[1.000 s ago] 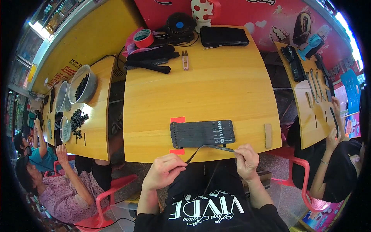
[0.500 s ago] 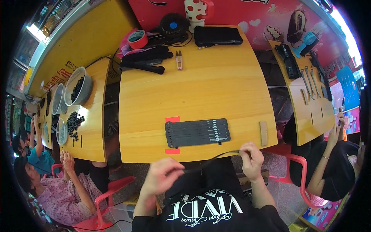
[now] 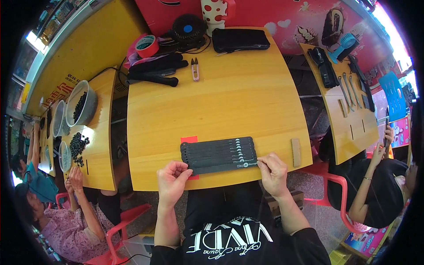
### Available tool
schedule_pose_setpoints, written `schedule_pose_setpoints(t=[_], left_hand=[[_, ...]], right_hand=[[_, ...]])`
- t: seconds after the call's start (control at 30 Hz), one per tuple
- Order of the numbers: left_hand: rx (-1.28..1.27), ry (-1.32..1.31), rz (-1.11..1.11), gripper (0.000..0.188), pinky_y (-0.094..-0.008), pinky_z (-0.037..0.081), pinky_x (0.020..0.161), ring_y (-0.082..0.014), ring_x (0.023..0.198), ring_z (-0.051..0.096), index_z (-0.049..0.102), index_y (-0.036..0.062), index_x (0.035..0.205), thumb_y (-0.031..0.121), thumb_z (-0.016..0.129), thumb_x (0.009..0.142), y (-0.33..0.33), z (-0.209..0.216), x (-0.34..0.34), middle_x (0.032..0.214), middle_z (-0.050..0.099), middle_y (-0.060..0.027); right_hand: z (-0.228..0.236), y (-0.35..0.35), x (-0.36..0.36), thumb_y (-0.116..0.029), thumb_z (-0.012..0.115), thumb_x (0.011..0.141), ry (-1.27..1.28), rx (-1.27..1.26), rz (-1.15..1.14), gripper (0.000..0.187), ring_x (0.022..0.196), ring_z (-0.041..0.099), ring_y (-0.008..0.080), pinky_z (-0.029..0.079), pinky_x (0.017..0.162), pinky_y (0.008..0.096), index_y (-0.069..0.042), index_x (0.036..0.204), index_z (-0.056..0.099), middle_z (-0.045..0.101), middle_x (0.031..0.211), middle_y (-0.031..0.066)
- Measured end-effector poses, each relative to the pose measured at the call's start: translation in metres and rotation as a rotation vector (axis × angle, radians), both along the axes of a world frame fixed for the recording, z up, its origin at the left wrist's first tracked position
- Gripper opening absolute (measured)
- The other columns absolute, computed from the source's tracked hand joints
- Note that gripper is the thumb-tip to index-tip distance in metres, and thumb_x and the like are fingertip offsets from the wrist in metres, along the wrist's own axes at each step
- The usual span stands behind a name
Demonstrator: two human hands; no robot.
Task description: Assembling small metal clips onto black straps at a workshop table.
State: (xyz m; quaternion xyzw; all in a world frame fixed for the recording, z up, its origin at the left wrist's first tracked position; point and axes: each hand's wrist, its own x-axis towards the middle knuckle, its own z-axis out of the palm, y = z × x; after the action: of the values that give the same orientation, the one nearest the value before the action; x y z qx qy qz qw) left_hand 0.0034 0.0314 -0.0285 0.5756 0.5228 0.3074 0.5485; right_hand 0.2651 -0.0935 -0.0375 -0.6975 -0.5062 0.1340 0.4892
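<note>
Several flat black straps (image 3: 214, 152) lie side by side in a neat stack near the table's front edge, with holes at their left ends and pale print near their right ends. The nearest strap (image 3: 221, 168) lies along the front of the stack, held at both ends. My left hand (image 3: 172, 180) pinches its left end between thumb and fingers. At the right end, my right hand (image 3: 273, 175) pinches it beside the print. Red tape (image 3: 189, 139) shows on the table behind the stack's left end, and another red piece shows partly by my left fingertips.
At the back of the table (image 3: 212, 106) are thread snips (image 3: 195, 70), a tape roll (image 3: 146, 46), black cloth items (image 3: 154, 70), a fan (image 3: 188, 29) and a black pouch (image 3: 240, 40). A brown strip (image 3: 295, 152) lies right. People sit at both side tables; bowls (image 3: 81, 104) stand left.
Both hands have moved forward and brought the loose black strap from above my lap onto the table, against the near side of the stack. The head view has shifted slightly.
</note>
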Motion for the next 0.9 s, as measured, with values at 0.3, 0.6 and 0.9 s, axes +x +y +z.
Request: schedule_pose_setpoints(t=[0.3,0.6,0.9], left_hand=[[-0.014,-0.003,0.004,0.010,-0.0197,0.047,0.059,-0.0043,0.064,0.057,0.065,-0.0032,0.085,-0.007,0.072,0.078,0.0022,0.0026,0.0014,0.070,0.064,-0.0003],[-0.009,0.009,0.012,0.011,-0.0193,0.046,0.057,-0.0034,0.062,0.056,0.065,-0.0027,0.084,-0.008,0.072,0.077,0.0030,0.0001,0.0006,0.069,0.063,0.0004],[-0.012,-0.017,0.010,0.011,-0.0189,0.045,0.057,-0.0030,0.062,0.055,0.065,-0.0026,0.084,-0.009,0.071,0.078,0.0015,0.0009,0.0002,0.070,0.062,0.0006]], right_hand=[[-0.0016,0.0015,0.0000,0.007,0.068,0.078,-0.106,-0.004,-0.009,0.009,0.060,0.059,0.0267,0.044,0.052,0.0329,0.000,0.085,0.067,0.057,0.072,0.0117],[-0.0023,0.0035,-0.0006,0.007,0.070,0.076,-0.134,0.002,-0.018,0.011,0.060,0.059,0.0271,0.045,0.052,0.0337,0.001,0.084,0.067,0.058,0.072,0.0116],[-0.0028,0.0031,-0.0014,0.007,0.071,0.074,-0.151,-0.007,-0.027,0.013,0.061,0.060,0.0274,0.046,0.053,0.0338,0.001,0.084,0.067,0.059,0.072,0.0114]])
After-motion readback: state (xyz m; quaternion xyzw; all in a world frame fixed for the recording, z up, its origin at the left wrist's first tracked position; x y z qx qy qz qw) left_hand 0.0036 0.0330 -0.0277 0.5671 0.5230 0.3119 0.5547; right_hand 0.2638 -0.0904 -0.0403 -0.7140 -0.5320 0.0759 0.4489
